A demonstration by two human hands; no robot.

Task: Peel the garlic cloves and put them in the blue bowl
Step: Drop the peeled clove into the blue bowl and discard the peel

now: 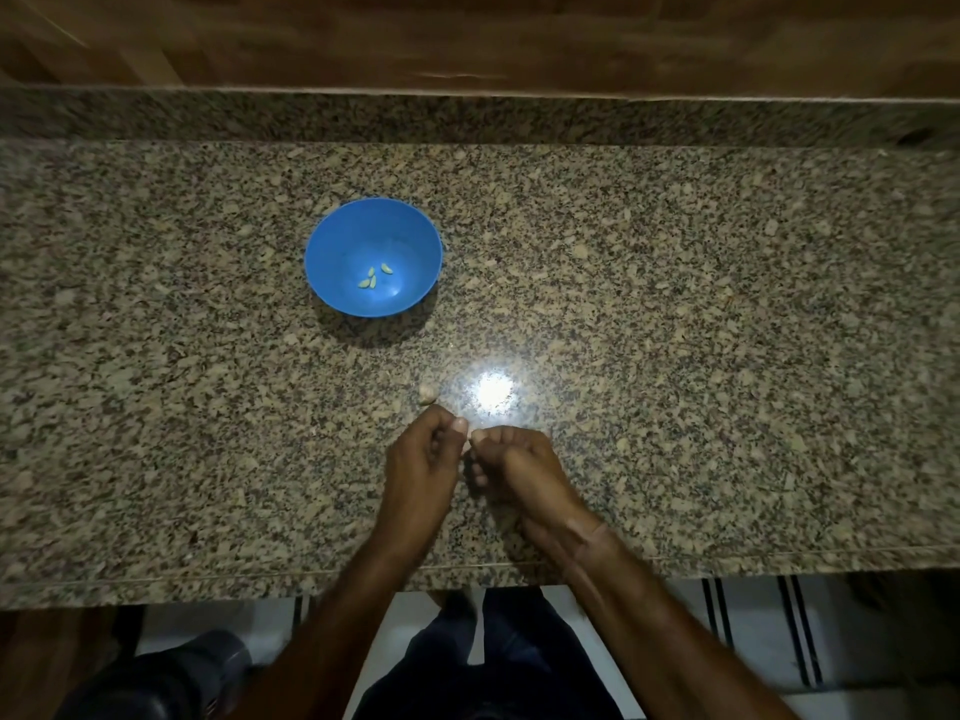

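Left hand [421, 459]: your grip is curled and pinches a small garlic clove [469, 440].
Right hand [519, 465]: your grip pinches the same clove from 3 o'clock.
Blue bowl [322, 241]: on the worktop [675, 304], 11 o'clock from your hands; three peeled cloves [371, 278] inside.
Loose clove [427, 394]: on the worktop, near your fingertips, 11 o'clock.

The bowl [349, 236] holds cloves [372, 278], with perhaps a loose clove [427, 394] nearer, rightward.
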